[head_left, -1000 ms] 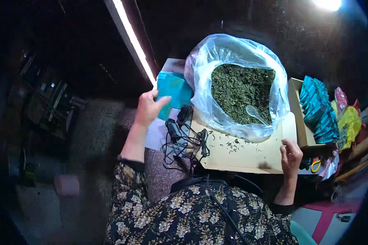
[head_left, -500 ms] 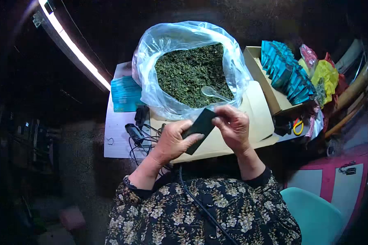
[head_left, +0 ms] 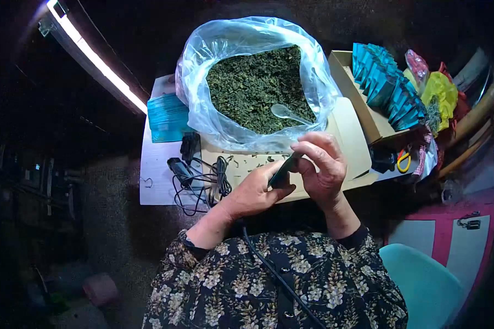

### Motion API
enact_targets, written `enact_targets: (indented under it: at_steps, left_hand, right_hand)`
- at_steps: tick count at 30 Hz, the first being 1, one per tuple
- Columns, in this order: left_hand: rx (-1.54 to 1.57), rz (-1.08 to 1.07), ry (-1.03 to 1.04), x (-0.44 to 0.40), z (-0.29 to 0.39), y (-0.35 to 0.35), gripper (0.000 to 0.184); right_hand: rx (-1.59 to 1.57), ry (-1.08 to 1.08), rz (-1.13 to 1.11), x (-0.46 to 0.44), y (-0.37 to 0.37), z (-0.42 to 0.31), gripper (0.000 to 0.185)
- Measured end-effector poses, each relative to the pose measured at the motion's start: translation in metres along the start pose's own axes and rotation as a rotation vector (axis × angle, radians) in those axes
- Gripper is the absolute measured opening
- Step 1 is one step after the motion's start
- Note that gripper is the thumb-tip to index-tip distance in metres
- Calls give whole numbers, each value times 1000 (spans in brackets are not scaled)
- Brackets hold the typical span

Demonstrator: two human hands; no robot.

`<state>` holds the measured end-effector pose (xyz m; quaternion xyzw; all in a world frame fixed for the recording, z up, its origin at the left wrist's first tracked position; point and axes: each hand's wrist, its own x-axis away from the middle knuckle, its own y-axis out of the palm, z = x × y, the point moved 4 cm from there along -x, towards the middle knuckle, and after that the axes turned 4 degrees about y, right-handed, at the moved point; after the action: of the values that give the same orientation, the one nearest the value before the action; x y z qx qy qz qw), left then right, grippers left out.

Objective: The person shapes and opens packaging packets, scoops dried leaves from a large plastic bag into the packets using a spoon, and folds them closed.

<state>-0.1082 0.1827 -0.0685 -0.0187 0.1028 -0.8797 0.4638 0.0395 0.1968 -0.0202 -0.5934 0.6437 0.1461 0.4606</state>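
Low over the front of the table, my left hand [head_left: 255, 191] is closed around a small dark green packet [head_left: 281, 174], thumb on the near side. The packet is tilted, seen nearly edge-on. At its upper end, my right hand [head_left: 323, 167] has thumb and fingers pinched on the edge; the fingers hide part of that end. Just beyond both hands sits a large clear plastic bag [head_left: 197, 104], its mouth spread wide, full of dark green dried leaves [head_left: 252, 88]. A clear plastic spoon [head_left: 282, 112] lies on the leaves at the right.
A stack of flat teal packets [head_left: 168, 118] lies left of the bag. At right, a cardboard box [head_left: 348, 82] holds a row of teal packets [head_left: 387, 82]. Black cables with an adapter [head_left: 182, 172] lie at front left. Yellow-handled scissors [head_left: 404, 162] and a green chair [head_left: 420, 279] are at right.
The packet has turned from face-on to nearly edge-on. My right hand has shifted slightly right and up, with its fingers now over the packet's upper end. The view has tilted slightly.
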Motion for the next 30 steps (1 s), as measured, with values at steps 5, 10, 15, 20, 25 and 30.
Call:
enact_targets:
  at_steps: [5,10,15,20,25,30]
  left_hand:
    - [-64,86,119,0,5,1,39]
    - [-52,136,147,0,2,1,40]
    - [-11,181,140,1,-3,0,43]
    - [-45,182,137,2,0,0,45]
    - [-120,223,137,2,2,-3,43]
    - [-287,249,176,4,5,-7,42]
  right_hand:
    - [122,-62,43,8,-1,-5,32]
    - [134,-84,44,10,2,-8,33]
    - [146,-62,36,11,2,-11,34]
    - [137,-60,23,10,0,-11,32]
    - [151,-53,38,13,0,-13,31]
    - [145,30,-67,17,-3,-4,34]
